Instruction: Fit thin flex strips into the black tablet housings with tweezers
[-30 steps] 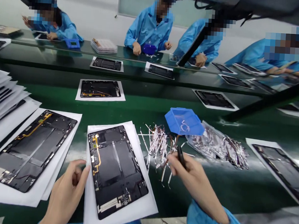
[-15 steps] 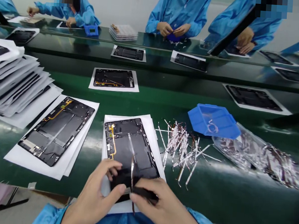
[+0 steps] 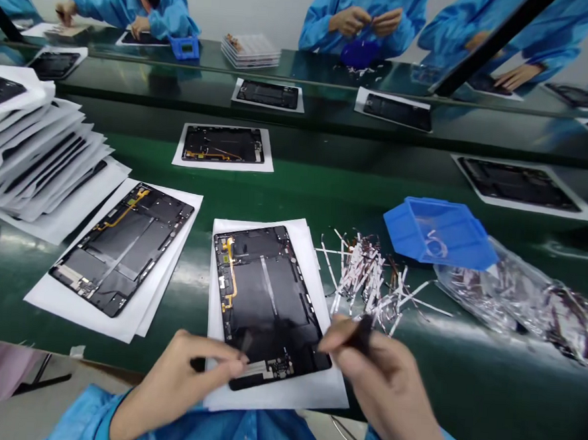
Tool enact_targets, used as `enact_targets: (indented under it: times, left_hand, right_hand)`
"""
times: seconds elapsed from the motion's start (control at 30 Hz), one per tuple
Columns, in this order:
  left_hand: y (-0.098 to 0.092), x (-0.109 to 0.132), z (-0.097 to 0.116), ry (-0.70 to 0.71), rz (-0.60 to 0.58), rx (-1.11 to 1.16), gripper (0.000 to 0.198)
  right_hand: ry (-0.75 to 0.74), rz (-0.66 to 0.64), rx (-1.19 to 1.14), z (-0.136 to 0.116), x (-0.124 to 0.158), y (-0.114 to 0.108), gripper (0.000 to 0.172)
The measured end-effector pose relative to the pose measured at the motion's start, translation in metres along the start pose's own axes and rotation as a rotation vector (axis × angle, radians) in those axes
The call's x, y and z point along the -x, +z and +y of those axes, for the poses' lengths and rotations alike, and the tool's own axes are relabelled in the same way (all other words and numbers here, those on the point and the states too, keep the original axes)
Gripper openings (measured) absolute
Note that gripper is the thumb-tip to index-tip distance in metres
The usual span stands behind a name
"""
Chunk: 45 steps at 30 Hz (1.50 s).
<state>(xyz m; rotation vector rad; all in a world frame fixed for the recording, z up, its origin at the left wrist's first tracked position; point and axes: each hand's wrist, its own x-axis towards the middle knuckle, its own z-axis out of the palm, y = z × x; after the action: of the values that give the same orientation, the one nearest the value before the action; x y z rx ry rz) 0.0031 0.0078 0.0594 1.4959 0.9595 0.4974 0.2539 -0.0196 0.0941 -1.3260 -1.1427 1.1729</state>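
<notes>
An opened tablet back housing, black with an orange flex cable along its left side, lies on white paper before me. Over its lower left corner is my left hand, thumb and forefinger pinched together; a small blurred sliver shows at the tips, too unclear to name. My right hand is closed at the housing's lower right, around a black tool that looks like tweezers, partly hidden by the fingers. Beyond that hand lies a loose pile of silvery-white flex strips.
A second housing lies on paper at left, beside a tall stack of papers and housings. At right a blue bin rests by a plastic bag of strips. Co-workers in blue sit across the bench behind a raised shelf.
My right hand has moved right, off the middle of the housing toward the strip pile. The dark strip that stood between my hands is no longer visible there. The view has shifted slightly.
</notes>
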Motion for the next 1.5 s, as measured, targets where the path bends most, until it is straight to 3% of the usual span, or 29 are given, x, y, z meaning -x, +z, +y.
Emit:
enact_targets:
  times: [0.07,0.17,0.3,0.4,0.87,1.03,1.13,1.2,1.37,1.5]
  left_hand:
    - [0.004,-0.006,-0.002,-0.247,0.119,0.353,0.024]
    - [0.012,-0.015,-0.003,-0.357,0.174,0.604,0.035]
    - [0.021,-0.018,-0.002,-0.369,0.180,0.625,0.036]
    - [0.023,-0.016,-0.002,-0.363,0.193,0.629,0.035]
    - [0.023,-0.017,-0.006,-0.259,0.177,0.444,0.039]
    - [0.025,-0.015,-0.008,-0.129,0.239,0.245,0.031]
    - [0.026,-0.008,-0.013,0.018,0.368,0.061,0.016]
    - [0.026,-0.003,-0.018,0.168,0.417,-0.060,0.017]
    - [0.019,0.002,-0.030,0.564,0.393,-0.322,0.038]
    - [0.014,0.002,-0.036,0.655,0.312,-0.510,0.042]
  right_hand:
    - [-0.010,0.184,-0.141,0.007,0.002,0.006,0.033]
    - [0.029,0.103,-0.253,0.022,0.010,0.027,0.041]
    - [0.017,0.035,-0.277,0.039,0.021,0.055,0.024]
    - [0.024,0.059,-0.196,0.040,0.022,0.061,0.006]
    - [0.102,0.129,-0.116,0.045,0.019,0.062,0.007]
    - [0.184,0.146,-0.191,0.047,0.018,0.062,0.012]
    - [0.236,0.205,-0.267,0.049,0.016,0.064,0.017]
    - [0.259,0.242,-0.324,0.051,0.014,0.067,0.020]
    - [0.238,0.264,-0.339,0.055,0.011,0.071,0.021]
    - [0.244,0.281,-0.315,0.058,0.014,0.073,0.021]
